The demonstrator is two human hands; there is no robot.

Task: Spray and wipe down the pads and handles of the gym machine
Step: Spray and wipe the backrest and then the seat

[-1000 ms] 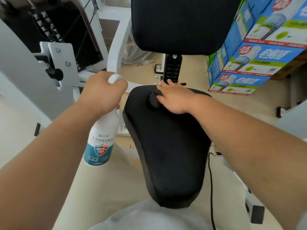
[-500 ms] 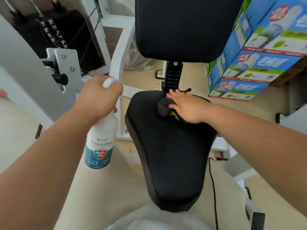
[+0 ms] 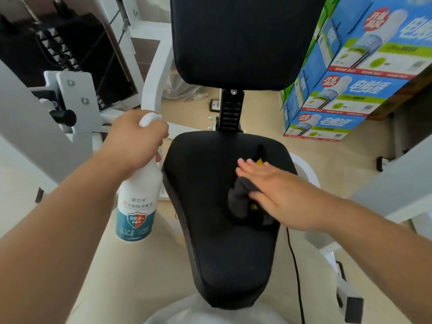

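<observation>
Right fingers: extended nearly flat and close together, pointing toward the upper left of the frame; no curl around anything.
Right hand: lay palm-down on the cloth, pressing it onto the seat pad rather than gripping it.
Cloth: dark grey with small yellow patches, bunched under the palm; part stuck out left of the hand, part above the fingertips, right of frame centre.
Left fingers: wrapped tightly around the head of the spray bottle; position of the trigger finger could not be told.
Left hand: closed on the bottle top, left of frame centre, just left of the seat pad's edge.
Spray bottle: white with a blue-green lower label, hanging roughly upright below the left hand, beside the seat pad and clear of it.
Seat pad: black, wide at the top and tapering toward the bottom of the frame, occupying the centre.
Back pad: black, upper centre, mounted on a black notched post above the seat pad.
Machine frame: white, upper left, with a black knob on a bracket.
Boxes: blue and green printed cartons stacked at upper right.
Cable: thin, black, running down the lower right beside the seat pad.
</observation>
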